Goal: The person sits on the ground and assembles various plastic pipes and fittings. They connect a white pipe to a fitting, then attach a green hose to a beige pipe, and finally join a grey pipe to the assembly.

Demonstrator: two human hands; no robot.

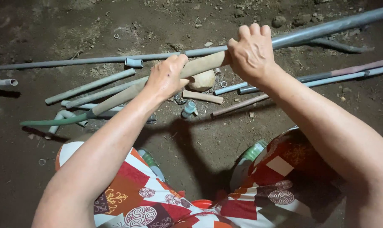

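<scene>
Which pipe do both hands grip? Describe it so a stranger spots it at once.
Start at the dirt ground strewn with grey pipes. The left hand and right hand hold the long pipe above it. Unlike the others, a tan sleeve covers its middle.

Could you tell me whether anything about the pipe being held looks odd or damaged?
Yes: the pipe gripped by the left hand and right hand changes along its length, grey at the right, tan in the middle, and a bent green end at the left.
</scene>
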